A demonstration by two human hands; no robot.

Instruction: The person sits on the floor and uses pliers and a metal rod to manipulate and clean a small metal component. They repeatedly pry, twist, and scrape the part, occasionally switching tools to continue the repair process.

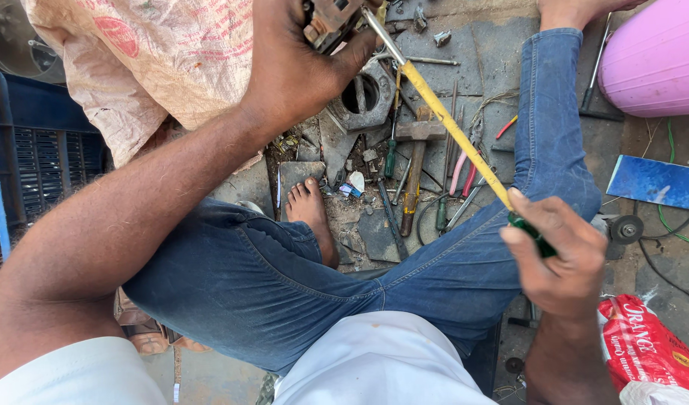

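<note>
While I've got the small metal part [326,19] pinned in my left hand [299,67], up near the top edge of view over the floor [502,52], my right hand [558,259] is wrapped tight around the green handle of the long yellow-shafted screwdriver [449,127] — its tip sits right at the part. Both hands are closed and gripping; neither is free.

What I reckon matters here: keep the shaft in a straight line with whatever the tip is seated in. It's a long tool, so a little wobble at the handle probably turns into a lot at the tip, and a slip would go toward my left thumb. I can't tell from here whether the tip is really seated, since my fingers hide most of the part.

I'd push along the shaft and twist slowly rather than crank hard, with the left wrist kept stiff.

Below it all there's the round metal housing [363,97], a hammer [416,161] and some loose pliers [461,180] beside my bare foot [311,214] — I'd rather not drop anything into that clutter.
</note>
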